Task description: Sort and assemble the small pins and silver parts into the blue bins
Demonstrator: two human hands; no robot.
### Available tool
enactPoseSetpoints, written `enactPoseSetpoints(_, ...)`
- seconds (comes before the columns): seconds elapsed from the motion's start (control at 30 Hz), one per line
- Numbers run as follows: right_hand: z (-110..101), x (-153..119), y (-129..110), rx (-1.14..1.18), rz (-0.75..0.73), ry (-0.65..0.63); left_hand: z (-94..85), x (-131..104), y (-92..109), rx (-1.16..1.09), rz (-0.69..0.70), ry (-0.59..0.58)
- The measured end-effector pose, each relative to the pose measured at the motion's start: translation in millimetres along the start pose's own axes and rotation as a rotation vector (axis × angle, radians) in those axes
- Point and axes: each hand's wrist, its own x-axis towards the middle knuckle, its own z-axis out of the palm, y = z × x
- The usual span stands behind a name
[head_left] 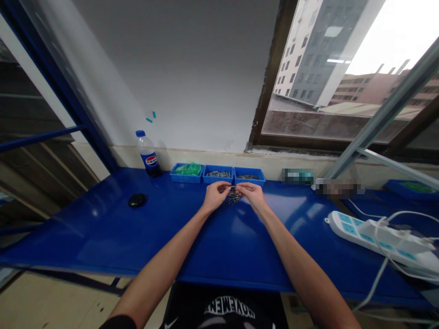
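Both hands meet over the blue table (pixel 164 233), fingertips almost touching. My left hand (pixel 217 195) pinches one end of a small, thin metal piece (pixel 233 187). At its other end, the fingers of my right hand (pixel 251 193) are closed on it too. The piece is too small for me to tell its exact kind. Just beneath the fingers lies a loose pile of thin, screw-like metal pieces (pixel 233 199), partly covered by the hands. Behind them stand a blue bin of grey metal parts (pixel 219 174) and a blue bin of darker, screw-like pieces (pixel 247 177).
A blue bin with green plastic pieces (pixel 187 169) is left of the other bins. Farther left are a cola bottle (pixel 150 157) and a black round object (pixel 137 200). A white power strip (pixel 377 237) with cables lies at right, below a slanted metal bar (pixel 387 105).
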Motion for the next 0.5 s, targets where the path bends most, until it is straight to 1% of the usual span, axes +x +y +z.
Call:
enactPoseSetpoints(0.07,-2.0,3.0,-1.3,0.014,-0.066,0.057,-2.7,-1.4,-2.1,0.240,0.101,-0.018)
enactPoseSetpoints(0.13,-4.3,5.1,-2.2,0.045,-0.115,0.081,-4.9,-2.7,-4.5,0.425,0.182,-0.114)
enactPoseSetpoints(0.2,-6.6,5.6,-1.9,0.058,-0.122,0.083,-5.7,-3.7,-6.6,0.530,0.207,-0.213)
enactPoseSetpoints(0.23,-7.3,5.2,-1.3,0.055,-0.115,0.079,-5.5,-3.9,-7.3,0.560,0.201,-0.242)
enactPoseSetpoints(0.3,-7.8,3.9,0.5,0.042,-0.101,0.063,-4.2,-3.9,-8.1,0.578,0.177,-0.260)
enactPoseSetpoints(0.5,-3.9,1.5,5.1,-0.003,-0.077,0.041,-1.6,-0.2,-12.4,0.600,0.150,-0.211)
